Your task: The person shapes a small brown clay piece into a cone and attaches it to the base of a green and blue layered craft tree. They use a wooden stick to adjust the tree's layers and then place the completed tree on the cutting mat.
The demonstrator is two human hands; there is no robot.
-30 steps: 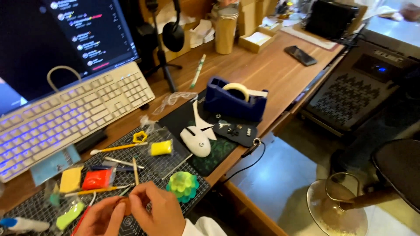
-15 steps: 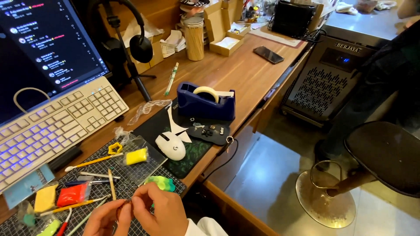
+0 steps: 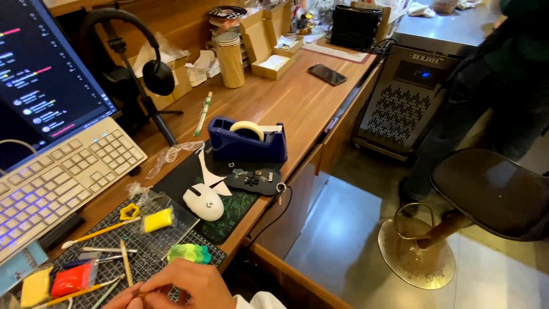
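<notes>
Seated worker at a wooden surface [image 3: 297, 109], viewed from above. The right hand [image 3: 186, 283] and the left hand [image 3: 128, 298] meet at the bottom edge of the view, fingertips pressed together on a small item between them; the item is too hidden to identify, and most of the left hand is cut off by the frame, so its grip cannot be told.

Both hands hover over a dark gridded cutting mat [image 3: 108, 254]. Just beyond the right hand lies a green clay lump [image 3: 190, 253]. Farther out on the mat: a yellow clay block [image 3: 157, 220] on a clear plastic bag, a red clay piece [image 3: 71, 279], an orange-yellow clay piece [image 3: 35, 286], and several thin modelling sticks [image 3: 126, 263].

To the right of the mat, a white mouse [image 3: 203, 201] rests on a dark mouse pad [image 3: 229, 209]. Beyond it stands a blue tape dispenser [image 3: 247, 142]. A white keyboard [image 3: 57, 183] and a lit monitor [image 3: 43, 86] occupy the left. A black phone [image 3: 326, 74] lies far back. A dark stool [image 3: 486, 191] stands on the floor, well apart from the surface.
</notes>
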